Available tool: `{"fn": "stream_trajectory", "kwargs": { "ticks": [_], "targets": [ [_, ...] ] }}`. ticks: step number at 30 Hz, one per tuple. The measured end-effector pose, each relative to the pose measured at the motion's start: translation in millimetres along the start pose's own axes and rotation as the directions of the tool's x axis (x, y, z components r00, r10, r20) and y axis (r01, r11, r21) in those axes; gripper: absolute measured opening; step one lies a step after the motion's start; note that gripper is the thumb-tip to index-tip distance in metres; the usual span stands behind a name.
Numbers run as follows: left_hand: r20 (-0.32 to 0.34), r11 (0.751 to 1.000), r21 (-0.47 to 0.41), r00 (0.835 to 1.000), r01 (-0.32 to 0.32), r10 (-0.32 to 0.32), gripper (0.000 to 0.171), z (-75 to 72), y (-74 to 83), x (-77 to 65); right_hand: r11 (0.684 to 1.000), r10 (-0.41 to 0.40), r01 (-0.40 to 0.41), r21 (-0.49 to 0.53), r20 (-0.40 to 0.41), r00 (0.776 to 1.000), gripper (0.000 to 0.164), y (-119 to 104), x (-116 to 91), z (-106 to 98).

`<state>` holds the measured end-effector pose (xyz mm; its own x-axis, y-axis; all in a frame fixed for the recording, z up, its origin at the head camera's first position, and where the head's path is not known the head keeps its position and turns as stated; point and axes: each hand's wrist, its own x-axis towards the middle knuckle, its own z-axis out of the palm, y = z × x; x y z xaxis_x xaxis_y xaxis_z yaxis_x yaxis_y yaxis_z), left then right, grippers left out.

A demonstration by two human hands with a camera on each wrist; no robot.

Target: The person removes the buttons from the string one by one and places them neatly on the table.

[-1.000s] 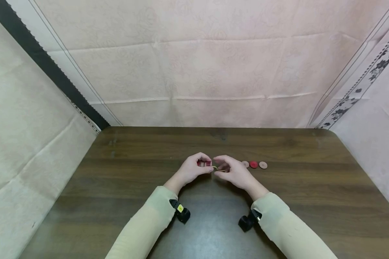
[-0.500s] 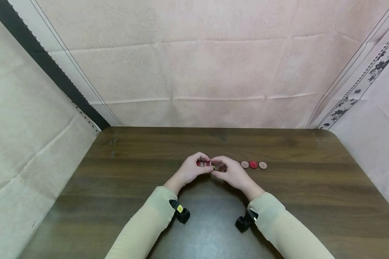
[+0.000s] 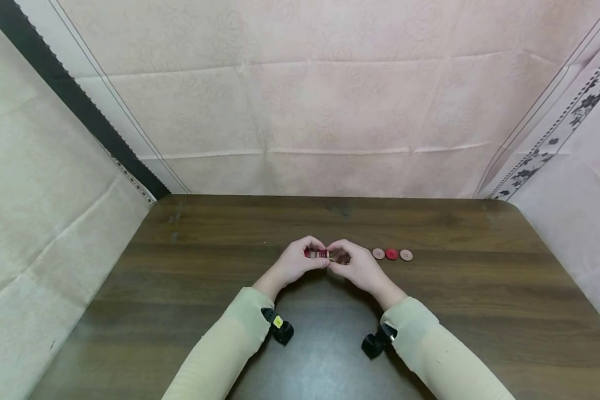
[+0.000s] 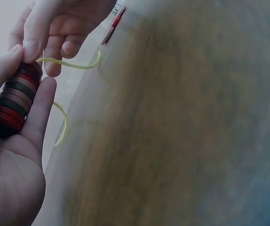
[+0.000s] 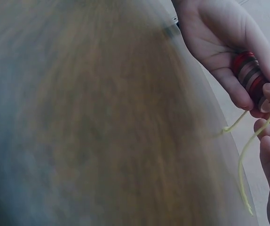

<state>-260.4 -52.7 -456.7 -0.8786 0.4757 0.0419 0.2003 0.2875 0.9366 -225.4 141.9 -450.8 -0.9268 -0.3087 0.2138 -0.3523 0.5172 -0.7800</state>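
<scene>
A short stack of red, pink and dark green buttons (image 4: pixel 17 96) lies along my left hand (image 3: pixel 297 261), gripped between thumb and fingers. At its near end, my right hand (image 3: pixel 357 268) pinches the end button (image 5: pixel 265 105), thumb on one side and fingertip on the other. Yellow string (image 4: pixel 78 67) comes out by the right thumb and trails off loose. Another loose length of string (image 4: pixel 65 125) hangs below the left fingers. The two hands' fingertips meet in the head view, and they partly hide the stack.
Right of my right hand, a pink button (image 3: pixel 378 254), a red button (image 3: pixel 391 254) and another pink button (image 3: pixel 406 255) lie in a row on the wooden table (image 3: pixel 220 333). A pale cloth (image 3: pixel 300 128) hangs behind the table's far edge.
My right hand has moved slightly left, bringing its fingertips from a small gap up against the stack's end. My left hand stays almost in place, still holding the buttons.
</scene>
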Motion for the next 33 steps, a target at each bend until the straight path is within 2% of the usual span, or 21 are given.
{"fn": "stream_trajectory", "kwargs": {
  "ticks": [14,18,21,25,33],
  "targets": [
    [0.012,1.000,-0.010,1.000,-0.003,0.003,0.032,0.5,-3.4,1.2,1.000,-0.003,0.003,-0.001,-0.002,1.000,0.027,2,0,-1],
    [0.023,1.000,-0.004,1.000,0.005,-0.005,0.029,-1.4,14.8,-6.5,1.000,0.010,-0.010,0.002,0.002,1.000,0.026,2,0,-2],
    [0.028,1.000,0.008,1.000,0.013,-0.013,0.028,-1.7,17.0,-6.6,1.000,0.017,-0.017,0.002,0.001,1.000,0.026,2,-1,-3],
    [0.022,1.000,0.018,1.000,0.018,-0.018,0.029,0.4,-1.8,2.6,1.000,0.016,-0.016,0.012,-0.006,1.000,0.026,3,-1,-5],
    [0.020,0.999,0.044,1.000,0.012,-0.013,0.028,-1.4,-5.0,3.5,0.999,0.021,-0.021,0.031,-0.020,1.000,0.027,9,-4,-10]
  ]
}}
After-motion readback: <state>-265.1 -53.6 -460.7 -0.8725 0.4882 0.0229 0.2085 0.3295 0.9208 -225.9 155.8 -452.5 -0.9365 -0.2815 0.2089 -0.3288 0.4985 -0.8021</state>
